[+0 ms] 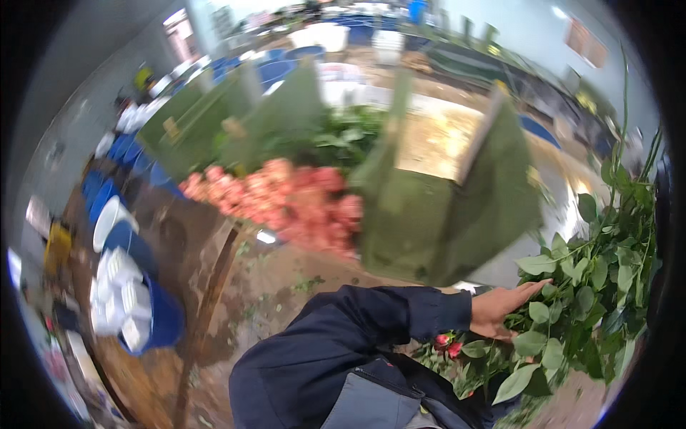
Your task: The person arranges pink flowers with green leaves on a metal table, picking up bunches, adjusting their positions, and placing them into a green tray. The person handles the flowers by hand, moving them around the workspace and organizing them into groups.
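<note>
My left hand (498,310) reaches across to the right from a dark navy sleeve. Its fingers are stretched out and its thumb is held apart. They touch a thick bunch of long leafy green stems (597,286), and some fingertips are hidden among the leaves. Below my wrist are a few small red-pink roses (449,346) with more foliage around them. My right hand does not show; the leaves and my jacket cover the lower right.
Green-covered divider panels (414,222) stand on the bench in front. Left of them lies a blurred heap of coral-pink roses (286,196). On the wet floor, a blue bucket (168,318) holds white containers (118,293). More tubs line the left wall.
</note>
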### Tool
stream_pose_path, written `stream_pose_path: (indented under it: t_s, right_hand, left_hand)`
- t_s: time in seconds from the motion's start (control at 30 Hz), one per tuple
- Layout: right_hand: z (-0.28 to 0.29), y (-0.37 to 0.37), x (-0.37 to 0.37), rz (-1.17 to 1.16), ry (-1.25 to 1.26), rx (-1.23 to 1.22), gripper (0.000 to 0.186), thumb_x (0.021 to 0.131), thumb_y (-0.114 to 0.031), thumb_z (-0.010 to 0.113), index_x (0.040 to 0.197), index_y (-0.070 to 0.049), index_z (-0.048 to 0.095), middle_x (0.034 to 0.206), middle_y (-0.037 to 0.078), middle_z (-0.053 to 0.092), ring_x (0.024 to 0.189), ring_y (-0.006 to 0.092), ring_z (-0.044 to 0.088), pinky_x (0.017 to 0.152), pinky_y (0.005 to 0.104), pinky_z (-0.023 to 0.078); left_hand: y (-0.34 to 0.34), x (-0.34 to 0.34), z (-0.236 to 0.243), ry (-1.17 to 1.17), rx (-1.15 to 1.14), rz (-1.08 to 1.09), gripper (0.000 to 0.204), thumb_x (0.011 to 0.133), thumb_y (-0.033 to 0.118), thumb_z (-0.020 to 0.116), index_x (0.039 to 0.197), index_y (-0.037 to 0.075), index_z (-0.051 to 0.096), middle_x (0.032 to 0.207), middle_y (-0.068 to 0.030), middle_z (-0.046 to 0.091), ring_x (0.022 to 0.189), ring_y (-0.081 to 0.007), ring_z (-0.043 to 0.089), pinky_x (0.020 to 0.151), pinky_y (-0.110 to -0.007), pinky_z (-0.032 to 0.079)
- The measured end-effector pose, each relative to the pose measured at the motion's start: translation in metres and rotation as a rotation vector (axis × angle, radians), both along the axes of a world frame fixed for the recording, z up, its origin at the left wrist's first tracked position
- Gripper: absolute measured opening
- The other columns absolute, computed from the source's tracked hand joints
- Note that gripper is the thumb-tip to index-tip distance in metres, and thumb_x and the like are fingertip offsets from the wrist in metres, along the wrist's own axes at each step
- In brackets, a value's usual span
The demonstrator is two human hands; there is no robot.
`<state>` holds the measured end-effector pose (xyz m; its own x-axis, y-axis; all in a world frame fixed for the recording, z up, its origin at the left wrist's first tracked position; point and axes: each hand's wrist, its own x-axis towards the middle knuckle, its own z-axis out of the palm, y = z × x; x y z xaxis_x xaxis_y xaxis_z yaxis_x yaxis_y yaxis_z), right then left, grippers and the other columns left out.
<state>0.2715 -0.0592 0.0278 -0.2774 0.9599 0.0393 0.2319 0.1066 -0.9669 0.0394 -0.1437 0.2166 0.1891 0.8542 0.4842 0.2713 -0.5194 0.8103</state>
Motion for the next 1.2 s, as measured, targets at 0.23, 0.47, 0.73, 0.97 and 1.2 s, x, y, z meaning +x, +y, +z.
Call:
stream_pose_path:
  t_s: [0.23, 0.47, 0.73, 0.97, 1.2]
  right_hand:
    - [0.113, -0.161, -0.180, 0.622, 0.034, 0.321, 0.022, 0.081, -0.019, 0.055, 0.096, -0.003, 0.052, 0.082, 0.012, 0.053, 0.074, 0.0288, 0.053, 0.064, 0.0391, 0.043]
    - [0.205, -0.401, -0.408, 1.222, 0.433, 0.804, 0.020, 0.079, -0.019, 0.057, 0.091, -0.003, 0.054, 0.076, 0.012, 0.053, 0.069, 0.0306, 0.053, 0.060, 0.0401, 0.042]
    - [0.246, -0.597, -0.627, 1.353, 0.820, 0.632, 0.027, 0.077, -0.012, 0.059, 0.101, 0.000, 0.053, 0.092, 0.012, 0.055, 0.085, 0.0277, 0.052, 0.075, 0.0377, 0.041]
    - [0.202, -0.606, -0.791, 1.637, 0.770, -0.284, 0.038, 0.076, -0.003, 0.058, 0.114, 0.000, 0.056, 0.112, 0.013, 0.058, 0.109, 0.0213, 0.051, 0.095, 0.0309, 0.036]
    - [0.126, -0.595, -0.887, 1.279, 0.713, 0.480, 0.043, 0.071, 0.000, 0.057, 0.114, -0.007, 0.058, 0.124, 0.014, 0.050, 0.122, 0.0228, 0.039, 0.100, 0.0327, 0.029]
  left_hand:
    - [-0.267, -0.096, 0.011, 0.164, 0.249, 0.698, 0.097, 0.061, 0.019, 0.071, 0.135, -0.008, 0.015, 0.135, -0.0301, 0.025, 0.125, -0.0404, 0.031, 0.103, -0.041, 0.028]
    - [-0.543, -0.223, 0.019, -0.364, 0.119, 0.841, 0.086, 0.069, 0.014, 0.070, 0.135, -0.005, 0.018, 0.134, -0.0179, 0.035, 0.123, -0.0268, 0.037, 0.104, -0.037, 0.025]
    - [-0.698, -0.378, 0.079, 0.234, 0.016, 1.358, 0.035, 0.083, 0.012, 0.057, 0.116, 0.004, 0.051, 0.112, -0.0101, 0.054, 0.102, -0.0218, 0.052, 0.088, -0.034, 0.040]
    - [-0.700, -0.540, 0.107, -0.611, -0.302, 1.242, 0.037, 0.081, 0.014, 0.062, 0.114, 0.002, 0.050, 0.103, -0.0036, 0.057, 0.094, -0.0140, 0.053, 0.081, -0.028, 0.044]
    - [-0.704, -0.700, 0.029, -0.426, -0.265, 0.949, 0.034, 0.084, 0.020, 0.059, 0.111, 0.001, 0.054, 0.096, -0.0017, 0.060, 0.082, -0.0116, 0.056, 0.072, -0.025, 0.047]
